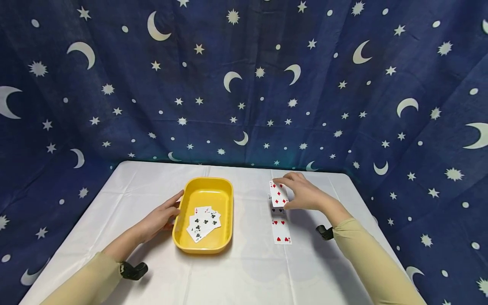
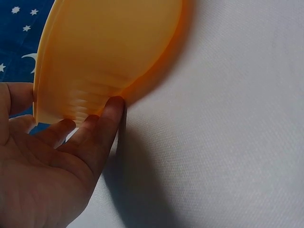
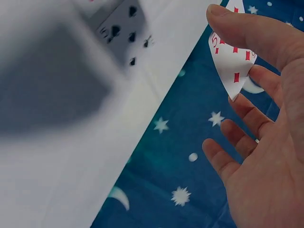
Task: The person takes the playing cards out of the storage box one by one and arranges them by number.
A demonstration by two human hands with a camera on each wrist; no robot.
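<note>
My right hand (image 1: 303, 192) pinches a five of diamonds (image 1: 278, 193) by its edges, with the thumb on one side and fingers on the other. In the right wrist view the card bows between them, raised above the table. Below it, partly covered in the head view, lies a five of spades (image 3: 124, 33). Nearer to me is a hearts card (image 1: 281, 235), face up. My left hand (image 1: 162, 218) is at the left side of a yellow tray (image 1: 203, 250). Its spread fingertips rest against the tray's outer wall and rim.
Several face-up playing cards (image 1: 203, 223) overlap inside the tray. A white cloth (image 1: 244, 275) covers the table. Behind its far edge hangs a blue curtain (image 1: 244, 135) with moons and stars. A black strap piece (image 1: 133, 271) sits at the left wrist, another (image 1: 325, 232) at the right.
</note>
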